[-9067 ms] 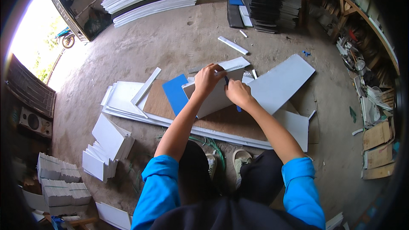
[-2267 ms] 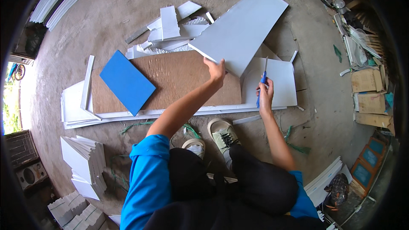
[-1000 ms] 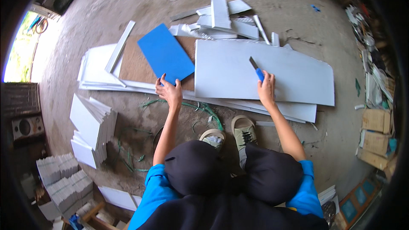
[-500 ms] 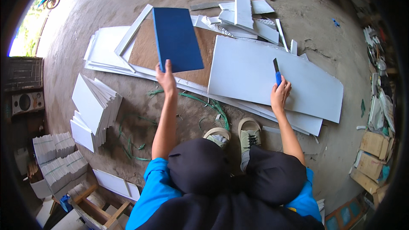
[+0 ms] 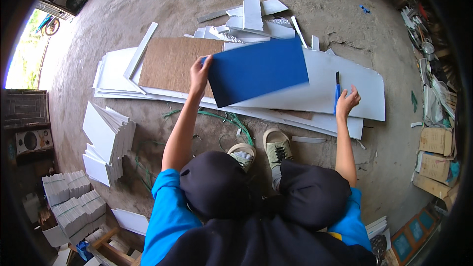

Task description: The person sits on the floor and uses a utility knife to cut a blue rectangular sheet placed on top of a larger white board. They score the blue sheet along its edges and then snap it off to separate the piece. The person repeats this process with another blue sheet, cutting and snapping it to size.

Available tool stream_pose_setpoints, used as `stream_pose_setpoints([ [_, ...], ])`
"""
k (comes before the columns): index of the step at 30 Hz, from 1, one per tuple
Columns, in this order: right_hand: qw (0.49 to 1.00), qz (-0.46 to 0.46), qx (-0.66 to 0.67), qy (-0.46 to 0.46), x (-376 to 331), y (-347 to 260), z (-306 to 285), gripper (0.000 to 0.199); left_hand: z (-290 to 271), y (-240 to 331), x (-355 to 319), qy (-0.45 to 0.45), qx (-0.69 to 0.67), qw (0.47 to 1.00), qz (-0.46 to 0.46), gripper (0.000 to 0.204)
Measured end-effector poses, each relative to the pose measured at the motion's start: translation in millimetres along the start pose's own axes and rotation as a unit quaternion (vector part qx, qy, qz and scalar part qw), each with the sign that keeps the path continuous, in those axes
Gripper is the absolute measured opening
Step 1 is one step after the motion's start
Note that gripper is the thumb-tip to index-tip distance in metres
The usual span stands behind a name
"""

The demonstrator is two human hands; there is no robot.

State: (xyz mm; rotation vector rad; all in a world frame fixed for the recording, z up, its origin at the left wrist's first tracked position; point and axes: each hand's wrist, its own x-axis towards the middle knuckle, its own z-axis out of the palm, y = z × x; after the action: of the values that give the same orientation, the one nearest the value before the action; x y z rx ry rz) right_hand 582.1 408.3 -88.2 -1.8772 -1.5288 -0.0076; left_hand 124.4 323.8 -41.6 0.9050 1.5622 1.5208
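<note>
My left hand [image 5: 199,75] grips a flat blue rectangular board [image 5: 258,71] by its left end. The board hangs tilted above the brown panel [image 5: 180,61] and a large white foam sheet [image 5: 359,81], hiding part of both. On the right, my right hand [image 5: 348,101] has its fingers apart just beside a blue-handled box cutter [image 5: 337,97]. The cutter's dark blade points away from me. It seems to lie on the white sheet, close against my thumb side; whether the thumb still touches it I cannot tell.
Foam offcuts [image 5: 253,17] are heaped beyond the sheets. Green strapping [image 5: 236,123] lies tangled near my shoes [image 5: 277,150]. Cut white panels stand in a fanned stack [image 5: 106,138] at left, with bundled stacks [image 5: 74,199] behind. Cardboard boxes [image 5: 436,140] line the right side.
The blue board has swung from upright to lying lengthwise toward the right, over the white sheet. My right hand has moved right, and its fingers have opened from around the box cutter.
</note>
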Motion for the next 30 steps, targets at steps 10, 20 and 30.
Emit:
stream_pose_setpoints([
  [10,0.933,-0.090,0.196,-0.290,-25,-70,51,0.039,16,-57,7,0.039,0.391,0.911,0.127,0.042],
  [20,0.928,-0.016,0.135,-0.346,-33,-83,44,0.046,-2,-55,-42,-0.057,0.214,0.975,0.005,0.041],
  [30,0.932,0.013,0.126,-0.340,-36,-89,37,0.061,-8,-51,-36,-0.110,0.234,0.966,-0.007,0.050],
])
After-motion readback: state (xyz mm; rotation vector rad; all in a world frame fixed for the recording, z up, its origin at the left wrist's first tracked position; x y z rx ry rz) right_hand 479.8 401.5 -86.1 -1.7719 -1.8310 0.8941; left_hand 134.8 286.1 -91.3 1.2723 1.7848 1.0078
